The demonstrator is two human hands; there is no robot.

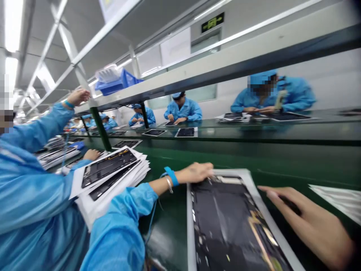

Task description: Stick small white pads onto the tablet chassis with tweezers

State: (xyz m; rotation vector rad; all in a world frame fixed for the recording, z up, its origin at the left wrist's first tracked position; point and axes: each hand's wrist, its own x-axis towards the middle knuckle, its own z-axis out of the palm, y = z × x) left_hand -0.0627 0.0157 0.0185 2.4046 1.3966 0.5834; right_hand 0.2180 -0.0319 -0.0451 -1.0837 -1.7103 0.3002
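Observation:
An opened tablet [222, 210] with dark battery cells and gold-coloured flex cables lies on a white backing [282, 241] right in front of me. My left hand [196, 172], with a blue wrist strap [171, 176] above it, grips the far-left corner of the tablet; its fingertips are partly hidden. To the right of the tablet, my right hand [316, 222] is closed with the index finger pointing toward the tablet's edge. A dark slim object [290, 205] shows in that hand, blurred, and I cannot tell its kind.
At my left, a co-worker's blue sleeve [36, 195] reaches beside a stack of white sheets [138, 171] bearing tablets. More tablets [186, 132] lie on the green bench [282, 156]. Overhead runs a shelf [180, 81] with a blue bin [115, 83]. Several people sit opposite.

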